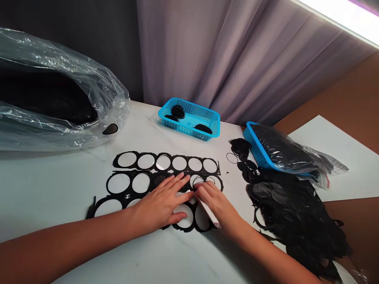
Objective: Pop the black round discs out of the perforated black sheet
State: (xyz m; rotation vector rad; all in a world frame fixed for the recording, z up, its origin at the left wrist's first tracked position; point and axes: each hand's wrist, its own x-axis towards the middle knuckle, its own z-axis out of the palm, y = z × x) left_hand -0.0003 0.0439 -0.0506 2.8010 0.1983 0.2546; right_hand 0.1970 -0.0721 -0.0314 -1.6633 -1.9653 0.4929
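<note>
Three black rubber-like sheets with rows of round holes lie on the table: a far strip, a middle strip and a near strip. My left hand is open, fingers spread and pressed flat over the middle and near strips. With my right hand I grip a slim white stick-shaped tool; its tip is hidden under my fingers. Thin black rings lie by those fingertips, over holes at the middle strip's right end.
A blue basket at the back holds black rings. Another blue basket carries a bag of black material. Black scraps pile up on the right, with loose rings behind. A large clear plastic bag sits at left.
</note>
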